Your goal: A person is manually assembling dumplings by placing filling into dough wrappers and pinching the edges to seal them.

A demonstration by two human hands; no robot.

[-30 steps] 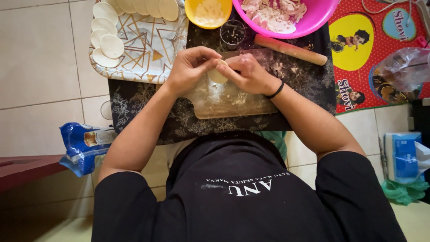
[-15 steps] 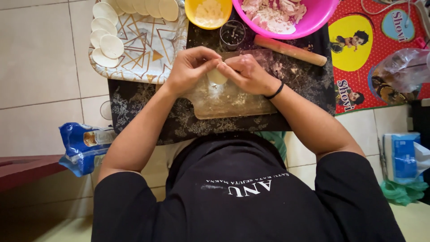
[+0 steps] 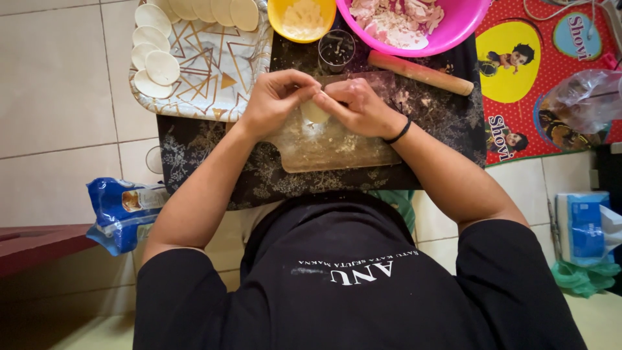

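Observation:
My left hand (image 3: pixel 275 102) and my right hand (image 3: pixel 356 105) meet over a floury clear cutting board (image 3: pixel 337 152). Together they pinch a small pale piece of dough (image 3: pixel 315 111) between the fingertips. The board lies on a dark patterned mat (image 3: pixel 214 168). A black band circles my right wrist. Much of the dough is hidden by my fingers.
A patterned tray (image 3: pixel 207 58) at the upper left holds several round dough wrappers (image 3: pixel 162 65). A yellow bowl (image 3: pixel 302 18), a pink bowl of chopped filling (image 3: pixel 408 23), a small round cutter (image 3: pixel 337 48) and a wooden rolling pin (image 3: pixel 421 72) lie beyond. A blue packet (image 3: pixel 120 210) lies left.

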